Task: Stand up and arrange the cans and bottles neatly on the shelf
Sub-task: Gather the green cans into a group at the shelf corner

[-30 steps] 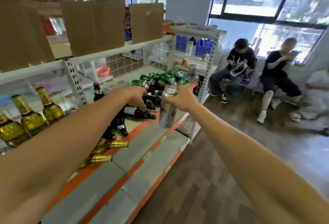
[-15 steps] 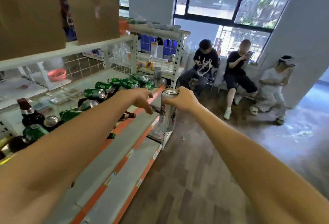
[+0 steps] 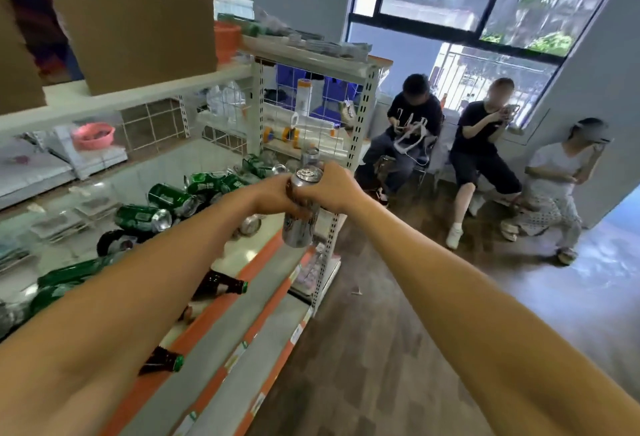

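A tall silver can (image 3: 298, 228) hangs upright in the air over the shelf's orange front edge (image 3: 266, 252). My right hand (image 3: 334, 186) grips its top from the right, and my left hand (image 3: 277, 195) wraps its upper side from the left. Several green cans (image 3: 166, 196) lie toppled on the shelf behind my left arm. Dark brown bottles (image 3: 221, 285) lie on their sides nearer to me, one (image 3: 162, 361) close to the front edge. Another silver can (image 3: 310, 157) stands just behind my hands.
A white upright post (image 3: 329, 248) ends the shelf just right of the can. Cardboard pieces (image 3: 138, 13) stand on the upper shelf. A pink bowl (image 3: 92, 134) sits at the back left. Three people (image 3: 481, 145) sit by the window to the right, across open wooden floor.
My left hand has moved right and closed onto the silver can beside my right hand. The view has swung right along the shelf, past the gold bottles.
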Motion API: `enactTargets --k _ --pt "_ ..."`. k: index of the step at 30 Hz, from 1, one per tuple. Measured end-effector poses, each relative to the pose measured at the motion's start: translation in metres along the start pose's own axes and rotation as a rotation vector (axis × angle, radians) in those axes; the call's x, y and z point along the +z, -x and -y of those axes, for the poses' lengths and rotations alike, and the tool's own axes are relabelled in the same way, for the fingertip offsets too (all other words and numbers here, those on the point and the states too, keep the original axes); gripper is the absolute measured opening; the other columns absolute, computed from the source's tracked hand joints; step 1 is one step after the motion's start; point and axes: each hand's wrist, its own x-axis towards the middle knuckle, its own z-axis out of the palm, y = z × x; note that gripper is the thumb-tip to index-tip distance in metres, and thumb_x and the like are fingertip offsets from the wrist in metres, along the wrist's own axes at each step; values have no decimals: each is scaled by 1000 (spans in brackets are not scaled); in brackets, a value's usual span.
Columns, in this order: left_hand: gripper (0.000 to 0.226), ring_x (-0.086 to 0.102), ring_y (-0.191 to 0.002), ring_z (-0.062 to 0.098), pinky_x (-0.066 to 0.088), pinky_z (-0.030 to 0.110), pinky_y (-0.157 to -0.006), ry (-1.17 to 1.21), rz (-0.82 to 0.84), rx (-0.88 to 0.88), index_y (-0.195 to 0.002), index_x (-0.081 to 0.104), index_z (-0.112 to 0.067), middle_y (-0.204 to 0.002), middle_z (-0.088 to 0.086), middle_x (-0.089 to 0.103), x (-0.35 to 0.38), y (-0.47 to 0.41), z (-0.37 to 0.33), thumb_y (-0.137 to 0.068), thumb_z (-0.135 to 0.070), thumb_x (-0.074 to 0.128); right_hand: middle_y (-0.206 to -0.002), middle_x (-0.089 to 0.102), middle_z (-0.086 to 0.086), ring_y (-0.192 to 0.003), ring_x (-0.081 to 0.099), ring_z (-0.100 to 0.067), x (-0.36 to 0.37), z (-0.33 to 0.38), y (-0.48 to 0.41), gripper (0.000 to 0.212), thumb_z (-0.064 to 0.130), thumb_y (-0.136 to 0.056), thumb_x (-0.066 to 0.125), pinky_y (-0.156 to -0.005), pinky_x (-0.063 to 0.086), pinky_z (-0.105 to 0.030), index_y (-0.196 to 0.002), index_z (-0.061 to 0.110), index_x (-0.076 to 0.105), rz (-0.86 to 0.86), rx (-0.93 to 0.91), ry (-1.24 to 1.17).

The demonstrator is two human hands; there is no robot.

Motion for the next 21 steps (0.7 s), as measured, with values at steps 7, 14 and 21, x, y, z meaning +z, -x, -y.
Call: enactTargets --k 7,14,21 --pt "48 59 -86 8 44 24 -80 47 -205 -68 -102 55 -29 -96 -10 63 -15 -60 25 -70 -17 88 -85 68 -3 -76 60 -19 -6 -9 -73 25 31 -82 78 -65 49 -26 -90 15 60 129 -85 -51" --pt "51 68 -91 14 57 40 -89 37 -326 -234 -98 64 -35 -99 -8 72 -14 -128 53 -54 -36 90 -99 57 -4 -92 55 -21 -19 -61 -165 52 54 -96 51 -78 40 -31 -112 6 62 322 -96 4" --pt "56 64 -84 12 55 30 -80 18 -354 -415 -103 61 -28 -96 -9 68 1 -181 87 -55 -40 88 -108 66 -10 -96 65 -25 -21 -116 -240 58 62 -96 46 -74 47 -29 -109 8 63 445 -109 66"
